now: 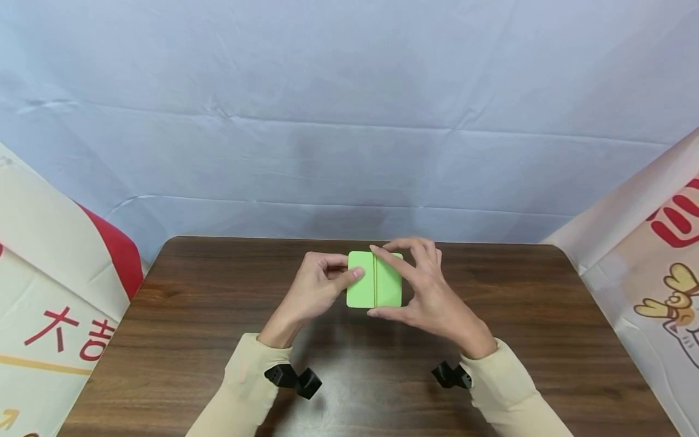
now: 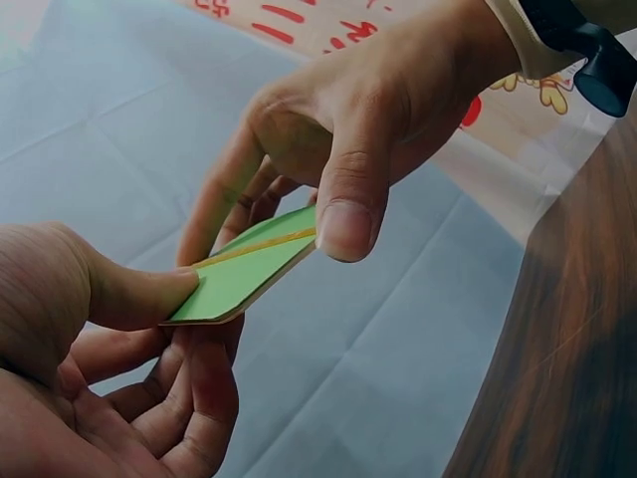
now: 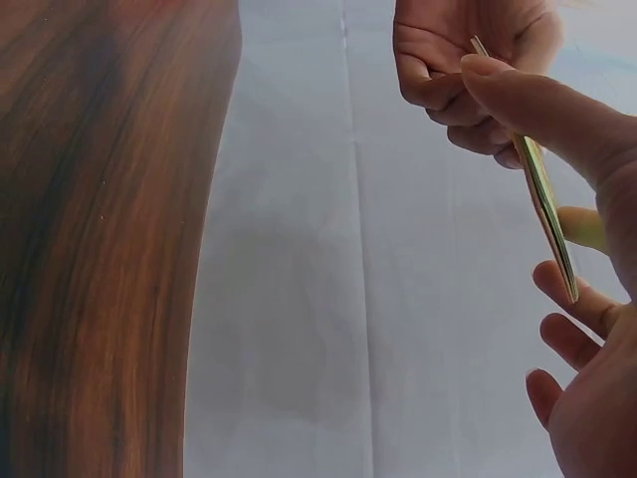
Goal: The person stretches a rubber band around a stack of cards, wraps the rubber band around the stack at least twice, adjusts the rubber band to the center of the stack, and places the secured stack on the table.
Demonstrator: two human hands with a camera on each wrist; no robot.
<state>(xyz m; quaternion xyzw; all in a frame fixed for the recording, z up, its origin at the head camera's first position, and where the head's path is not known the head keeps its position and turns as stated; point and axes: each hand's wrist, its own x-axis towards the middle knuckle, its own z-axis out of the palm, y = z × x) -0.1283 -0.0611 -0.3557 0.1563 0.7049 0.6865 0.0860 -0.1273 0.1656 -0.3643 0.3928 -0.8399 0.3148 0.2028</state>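
Note:
A thin light-green square pad (image 1: pixel 359 295) with rounded corners is held up above the table. A yellow rubber band (image 1: pixel 375 282) runs across its middle. My left hand (image 1: pixel 317 286) pinches the pad's left side, thumb on the green face and fingers behind. My right hand (image 1: pixel 431 288) spans the pad from the right, with the thumb at the near edge and a finger at the far edge, both close to the band's ends. Seen edge-on in the right wrist view, the pad (image 3: pixel 549 214) shows thin layers. Its back is hidden in the head view.
Beneath the hands is a dark wood-grain table (image 1: pixel 180 340). A pale cloth (image 1: pixel 349 158) hangs behind its far edge. Printed sheets with red writing (image 1: pixel 60 328) and a cartoon figure (image 1: pixel 677 303) flank the table. Small black devices (image 1: pixel 295 379) are strapped at both wrists.

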